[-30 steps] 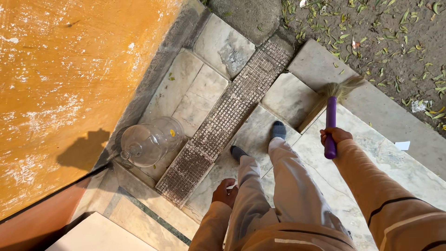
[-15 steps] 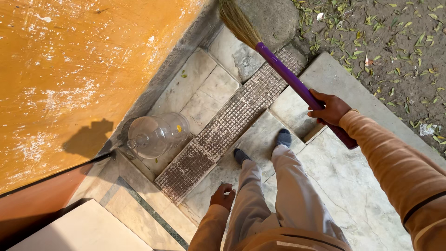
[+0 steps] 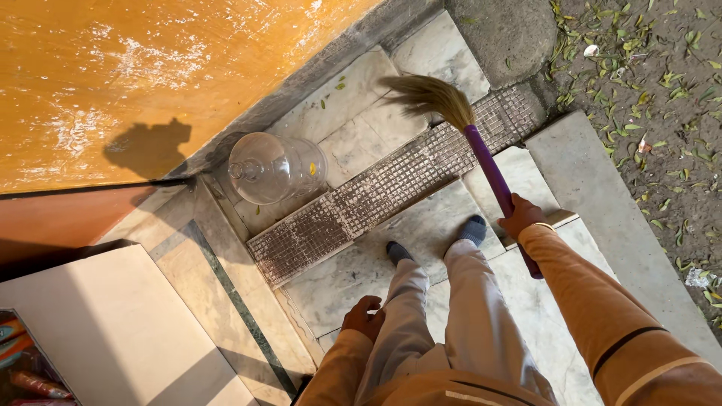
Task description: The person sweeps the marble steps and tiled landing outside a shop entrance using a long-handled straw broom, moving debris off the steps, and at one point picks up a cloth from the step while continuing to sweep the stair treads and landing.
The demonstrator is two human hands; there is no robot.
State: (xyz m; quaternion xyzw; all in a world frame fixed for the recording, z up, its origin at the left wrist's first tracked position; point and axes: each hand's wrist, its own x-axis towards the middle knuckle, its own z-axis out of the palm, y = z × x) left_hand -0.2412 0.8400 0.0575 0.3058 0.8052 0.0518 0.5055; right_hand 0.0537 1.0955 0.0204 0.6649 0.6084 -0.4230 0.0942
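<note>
Orange plastered wall (image 3: 135, 75) fills upper left, sunlit, shadow on it. Pale marble steps (image 3: 421, 225) centre, metal drain grate (image 3: 391, 184) crossing diagonally. Leaf-strewn dirt ground (image 3: 647, 98) upper right.

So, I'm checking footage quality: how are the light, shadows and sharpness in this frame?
Head view: low warm sun on the orange wall, with a dark shadow cast on it; broom bristles slightly motion-blurred; the glass jar and right hand look sharp.
</note>
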